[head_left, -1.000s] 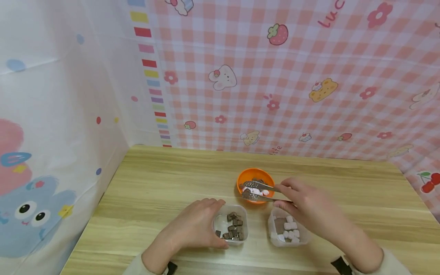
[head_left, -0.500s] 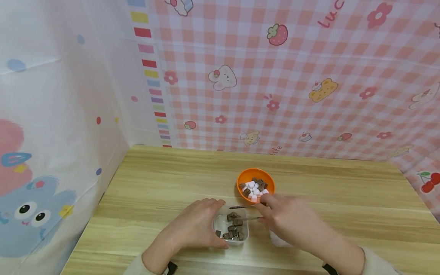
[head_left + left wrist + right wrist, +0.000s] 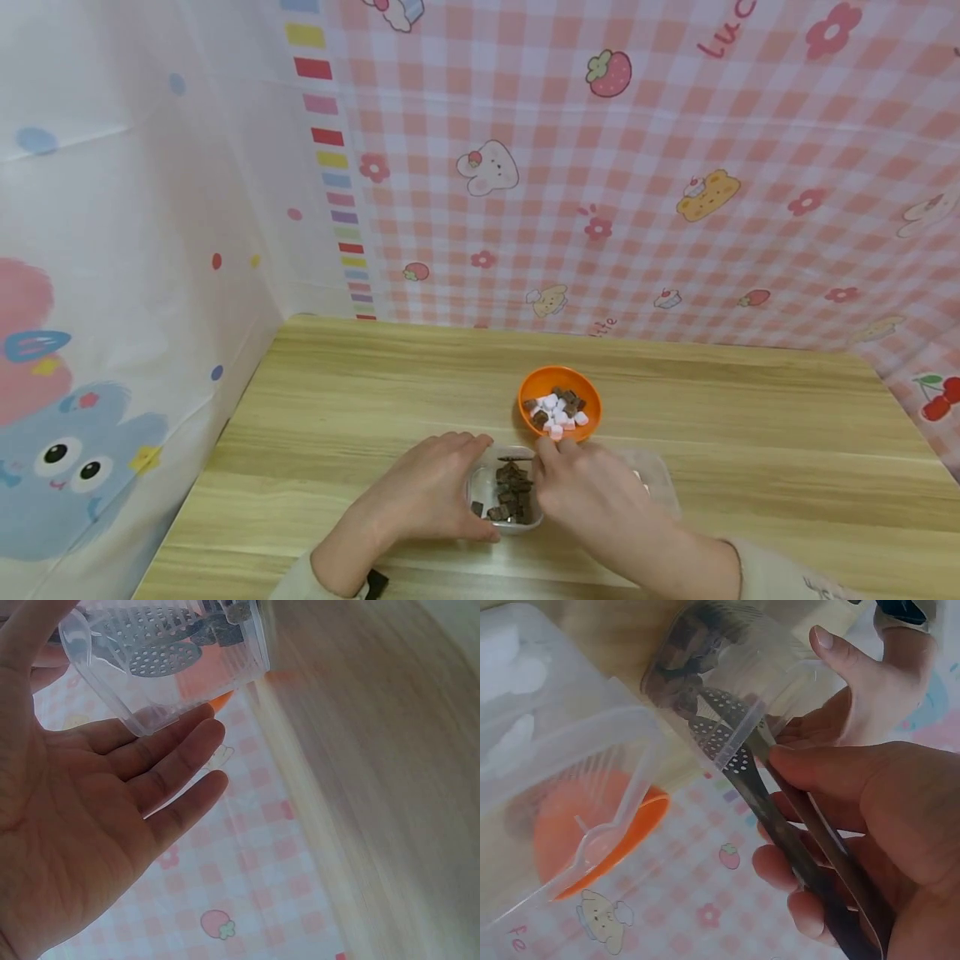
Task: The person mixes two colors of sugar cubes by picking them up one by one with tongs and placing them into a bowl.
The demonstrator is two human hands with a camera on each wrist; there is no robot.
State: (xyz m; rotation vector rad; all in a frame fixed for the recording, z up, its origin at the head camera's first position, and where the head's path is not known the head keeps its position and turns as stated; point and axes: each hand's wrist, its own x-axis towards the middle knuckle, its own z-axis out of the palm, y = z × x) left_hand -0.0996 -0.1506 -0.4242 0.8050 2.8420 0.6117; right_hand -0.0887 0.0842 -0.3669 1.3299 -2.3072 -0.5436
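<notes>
My left hand [image 3: 423, 487] holds a clear plastic container [image 3: 483, 479] by its side, thumb at the near edge and fingers at the far edge. Several brown cubes [image 3: 504, 512] lie inside it. My right hand [image 3: 600, 492] grips metal tongs [image 3: 780, 834] with perforated tips. In the right wrist view, the tips reach inside the container at the brown cubes [image 3: 679, 667], slightly apart. The left wrist view shows the perforated tips [image 3: 166, 660] through the container wall. Behind, an orange bowl [image 3: 536, 385] holds white and brown cubes.
A second clear container [image 3: 662, 479] stands to the right, partly hidden by my right hand; white pieces [image 3: 517, 667] show in it in the right wrist view. A checked pink cloth [image 3: 637, 150] hangs behind the wooden table [image 3: 360, 375].
My right hand has moved the tongs from over the orange bowl leftward and nearer, down into the container of brown cubes. The left hand stays at that container.
</notes>
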